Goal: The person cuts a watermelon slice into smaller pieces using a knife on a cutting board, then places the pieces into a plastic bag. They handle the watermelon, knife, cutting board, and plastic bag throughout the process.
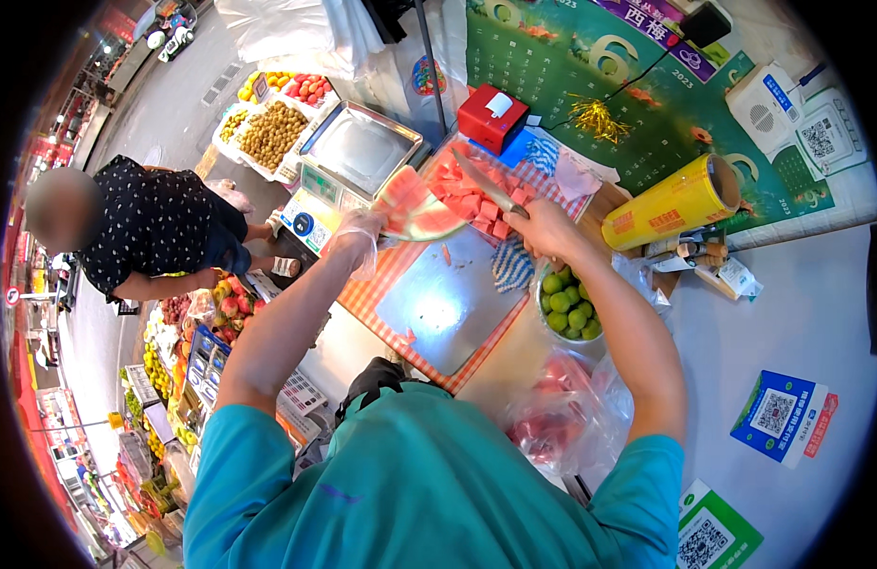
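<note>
My left hand (359,239), in a clear plastic glove, is closed on the rind side of a watermelon piece (412,204) with red flesh and pale rind. The piece is tilted above the far end of a shiny cutting board (438,303). Bare, my right hand (543,229) grips the handle of a kitchen knife (480,176). Its blade points far and left, over a heap of red watermelon cubes (462,195) beside the piece. Whatever holds the cubes is mostly hidden. A few red scraps lie on the board, and a blue-striped cloth (512,266) rests at its right edge.
A weighing scale (360,150) stands behind my left hand. Right of the board are a bowl of green fruit (569,305) and plastic bags (562,408). A red box (493,118) and yellow roll (671,202) stand farther back. A person (163,223) stands left, near fruit displays.
</note>
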Demonstrator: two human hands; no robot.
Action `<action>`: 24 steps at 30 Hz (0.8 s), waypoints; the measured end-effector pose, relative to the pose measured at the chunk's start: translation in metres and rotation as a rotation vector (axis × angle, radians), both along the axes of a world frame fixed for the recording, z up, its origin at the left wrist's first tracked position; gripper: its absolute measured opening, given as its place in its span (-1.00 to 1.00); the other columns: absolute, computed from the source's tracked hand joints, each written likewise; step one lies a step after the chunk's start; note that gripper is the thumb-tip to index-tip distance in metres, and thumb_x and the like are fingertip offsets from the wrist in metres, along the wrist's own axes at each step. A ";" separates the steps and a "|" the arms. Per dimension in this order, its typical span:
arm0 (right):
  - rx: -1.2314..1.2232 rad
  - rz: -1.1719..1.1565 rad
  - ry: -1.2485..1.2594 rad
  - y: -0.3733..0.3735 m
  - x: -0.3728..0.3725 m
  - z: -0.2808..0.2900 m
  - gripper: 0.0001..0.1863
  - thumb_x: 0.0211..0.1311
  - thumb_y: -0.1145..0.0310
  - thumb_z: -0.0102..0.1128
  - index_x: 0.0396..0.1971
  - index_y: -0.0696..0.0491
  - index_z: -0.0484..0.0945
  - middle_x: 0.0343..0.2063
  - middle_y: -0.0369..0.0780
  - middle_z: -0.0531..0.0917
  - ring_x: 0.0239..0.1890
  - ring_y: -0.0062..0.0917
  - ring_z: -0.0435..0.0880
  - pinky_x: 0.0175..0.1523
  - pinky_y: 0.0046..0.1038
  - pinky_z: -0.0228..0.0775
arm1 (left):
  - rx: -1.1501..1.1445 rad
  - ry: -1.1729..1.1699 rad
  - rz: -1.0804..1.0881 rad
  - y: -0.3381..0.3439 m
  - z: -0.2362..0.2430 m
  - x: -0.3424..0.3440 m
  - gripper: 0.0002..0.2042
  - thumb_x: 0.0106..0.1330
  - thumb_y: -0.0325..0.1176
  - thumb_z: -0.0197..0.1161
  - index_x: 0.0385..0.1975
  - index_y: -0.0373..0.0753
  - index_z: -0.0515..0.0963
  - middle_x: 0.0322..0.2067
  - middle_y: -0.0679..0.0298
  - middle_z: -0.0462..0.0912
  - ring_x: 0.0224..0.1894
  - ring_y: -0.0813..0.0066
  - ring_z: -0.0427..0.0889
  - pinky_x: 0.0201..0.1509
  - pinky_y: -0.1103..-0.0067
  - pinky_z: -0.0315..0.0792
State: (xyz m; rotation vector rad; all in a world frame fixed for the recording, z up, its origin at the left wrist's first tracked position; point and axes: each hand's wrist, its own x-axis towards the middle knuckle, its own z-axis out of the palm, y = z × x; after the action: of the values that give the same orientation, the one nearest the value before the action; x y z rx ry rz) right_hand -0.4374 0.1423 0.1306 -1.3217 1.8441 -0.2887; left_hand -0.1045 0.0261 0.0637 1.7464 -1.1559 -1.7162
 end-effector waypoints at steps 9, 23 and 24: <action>-0.227 0.211 0.222 0.060 0.074 0.010 -0.52 0.31 0.03 0.19 -0.38 0.24 0.68 -0.51 0.10 0.68 -0.36 -0.01 0.72 -0.17 -0.05 0.53 | -0.047 0.283 0.105 0.045 -0.016 0.045 -0.93 0.29 -0.50 0.20 -0.32 -0.35 0.49 -0.43 0.20 0.59 -0.45 0.40 0.69 -0.37 0.49 0.69; 0.024 0.320 0.541 0.095 0.123 -0.069 -0.74 0.26 0.34 0.12 -0.29 0.18 0.72 -0.22 0.05 0.74 -0.17 -0.10 0.77 -0.05 -0.17 0.62 | 0.075 0.171 0.097 0.191 -0.050 0.214 -0.58 0.32 -0.46 0.11 0.18 -0.42 0.46 -0.14 0.08 0.69 -0.24 0.29 0.76 -0.08 0.40 0.70; 0.027 0.351 0.576 0.093 0.123 -0.083 -0.76 0.25 0.38 0.12 -0.26 0.17 0.72 -0.20 0.05 0.74 -0.16 -0.10 0.77 -0.06 -0.17 0.62 | 0.083 0.122 0.120 0.207 -0.063 0.225 -0.58 0.31 -0.47 0.11 0.18 -0.41 0.45 -0.17 0.05 0.70 -0.27 0.26 0.77 -0.14 0.41 0.71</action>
State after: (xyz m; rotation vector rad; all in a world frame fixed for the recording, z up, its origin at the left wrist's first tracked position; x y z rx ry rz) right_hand -0.3144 0.2350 0.0481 -1.8056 2.0030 0.3380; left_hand 0.1209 0.2330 0.0006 1.6964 -0.9213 -1.7936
